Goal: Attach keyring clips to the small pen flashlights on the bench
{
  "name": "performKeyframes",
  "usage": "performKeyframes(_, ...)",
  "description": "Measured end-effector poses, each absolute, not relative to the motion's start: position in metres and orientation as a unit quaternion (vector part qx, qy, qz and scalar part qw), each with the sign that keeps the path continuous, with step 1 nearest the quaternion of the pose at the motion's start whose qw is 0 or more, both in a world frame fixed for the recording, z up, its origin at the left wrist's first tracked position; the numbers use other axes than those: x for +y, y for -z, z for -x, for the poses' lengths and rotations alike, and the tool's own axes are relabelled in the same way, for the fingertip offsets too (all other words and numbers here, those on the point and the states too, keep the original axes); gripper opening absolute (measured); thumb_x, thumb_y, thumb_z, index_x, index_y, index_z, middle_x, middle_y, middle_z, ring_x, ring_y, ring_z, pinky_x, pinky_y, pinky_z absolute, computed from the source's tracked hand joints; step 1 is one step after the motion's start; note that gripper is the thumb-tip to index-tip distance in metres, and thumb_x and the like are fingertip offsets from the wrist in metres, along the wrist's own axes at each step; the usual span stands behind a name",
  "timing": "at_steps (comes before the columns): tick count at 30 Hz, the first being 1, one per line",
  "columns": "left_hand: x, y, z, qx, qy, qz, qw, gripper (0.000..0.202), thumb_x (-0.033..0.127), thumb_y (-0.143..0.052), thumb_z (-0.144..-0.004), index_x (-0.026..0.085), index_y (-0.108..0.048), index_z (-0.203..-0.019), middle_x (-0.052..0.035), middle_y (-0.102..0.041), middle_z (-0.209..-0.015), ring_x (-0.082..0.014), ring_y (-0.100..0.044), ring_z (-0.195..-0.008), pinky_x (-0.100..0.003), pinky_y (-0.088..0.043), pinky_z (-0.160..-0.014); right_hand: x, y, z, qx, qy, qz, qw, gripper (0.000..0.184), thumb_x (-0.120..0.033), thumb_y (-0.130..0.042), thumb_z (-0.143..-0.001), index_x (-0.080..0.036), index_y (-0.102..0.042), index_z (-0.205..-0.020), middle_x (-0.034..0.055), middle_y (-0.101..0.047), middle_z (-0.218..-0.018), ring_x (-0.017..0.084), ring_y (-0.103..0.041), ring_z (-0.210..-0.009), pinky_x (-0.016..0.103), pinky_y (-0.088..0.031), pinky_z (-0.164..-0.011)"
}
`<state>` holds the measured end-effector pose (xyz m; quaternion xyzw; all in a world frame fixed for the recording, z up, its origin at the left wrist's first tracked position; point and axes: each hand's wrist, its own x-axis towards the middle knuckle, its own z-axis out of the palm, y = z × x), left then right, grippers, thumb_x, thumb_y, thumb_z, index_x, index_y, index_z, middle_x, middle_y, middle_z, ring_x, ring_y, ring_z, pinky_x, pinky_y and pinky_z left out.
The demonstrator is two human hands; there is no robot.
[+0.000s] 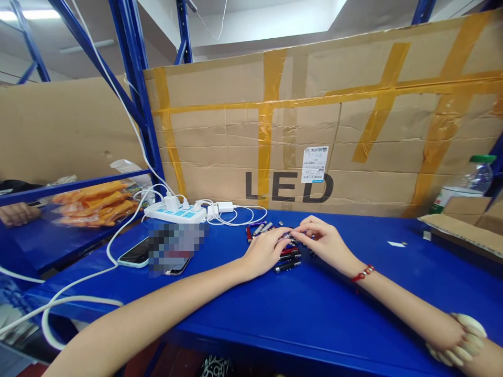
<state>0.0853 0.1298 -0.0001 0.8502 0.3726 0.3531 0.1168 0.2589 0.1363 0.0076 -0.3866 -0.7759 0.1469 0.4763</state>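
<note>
Small cylinders (287, 266) lie right of the power strip (173, 213), nearer us. Our left hand (264, 251) covers part of them, fingers bent, close together; our right hand (324, 242) has thumb and forefinger nearly meeting there. Can't tell what either grips.

A blue desk (322, 324) carries a cluster of red, black and silver tubes (290, 257). Left of them lie a phone (135, 254) and a power strip (173, 214) with cables (253, 224); a white scrap (396, 244) lies well to the right.
</note>
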Motion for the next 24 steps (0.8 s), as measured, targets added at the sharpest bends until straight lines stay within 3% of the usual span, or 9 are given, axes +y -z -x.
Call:
performKeyframes(6,0.1302,0.0006,-0.0833,0.392,-0.35,-0.843,0.118,0.027,0.03,-0.035,-0.09,0.023,-0.054,-0.108,-0.0015,-0.063,-0.099,-0.0173,-0.058,-0.089,-0.029,-0.046,-0.075,0.1385,-0.0047,-0.2603,-0.782,-0.134,0.379,0.476,0.031,-0.048,-0.058,-0.075,-0.02,-0.07,-0.08,0.0043,-0.053,-0.078,0.009,-0.043,-0.052,0.024,-0.038,-0.044)
performKeyframes(13,0.1329,0.0025,-0.0844,0.385,-0.352,-0.845,0.114,0.028,0.028,-0.033,-0.091,0.021,-0.054,-0.107,-0.0029,-0.062,-0.099,-0.0176,-0.057,-0.092,-0.031,-0.045,-0.08,0.1364,-0.007,-0.2582,-0.778,-0.157,0.375,0.478,0.03,-0.045,-0.059,-0.076,-0.019,-0.069,-0.087,0.0064,-0.06,-0.086,0.009,-0.048,-0.052,0.024,-0.041,-0.045)
performKeyframes(24,0.1335,0.0017,-0.0832,0.385,-0.349,-0.841,0.15,0.029,0.028,-0.033,-0.091,0.023,-0.045,-0.117,-0.0021,-0.062,-0.089,-0.0176,-0.058,-0.087,-0.031,-0.044,-0.077,0.1326,-0.0098,-0.2554,-0.747,-0.239,0.373,0.496,0.025,-0.039,-0.062,-0.073,-0.016,-0.067,-0.082,0.0065,-0.062,-0.086,0.007,-0.052,-0.046,0.022,-0.042,-0.04)
